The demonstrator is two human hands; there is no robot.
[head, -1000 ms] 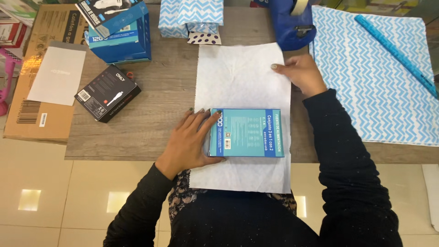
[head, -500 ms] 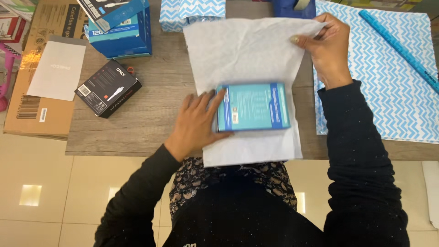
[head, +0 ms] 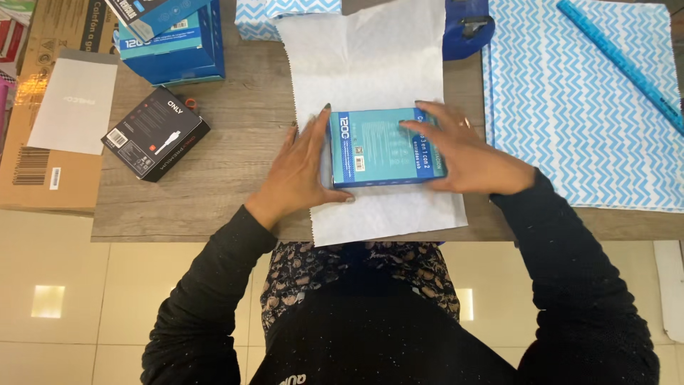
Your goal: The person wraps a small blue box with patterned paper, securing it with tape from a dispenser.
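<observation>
**Both hands on a light blue box at the middle of the table**

At the far left edge of the wooden table a flat brown cardboard box sticks out past the tabletop, with a grey-white sheet lying on top of it. Just right of that, a small black box rests at an angle on the wood. Beyond it, at the far edge, stands a stack of dark blue boxes.

Nearer the middle, the left hand lies flat and open, fingers together and pointing away from the person, pressed against the left end of the light blue box. It clamps nothing; the palm rests partly on the table and partly on the white paper sheet. That sheet runs from the far edge to the near edge and hangs a little over the near side. The light blue box lies flat on the sheet, towards its near end, long side running left to right.

The right hand lies open over the right part of the box, fingers spread on its top face, pressing down rather than gripping.

Farther right, a dark blue tape dispenser sits at the far edge, touching the white sheet. Beside it a large sheet of blue-and-white zigzag paper covers the right end of the table, and a blue ruler lies diagonally on it.
</observation>
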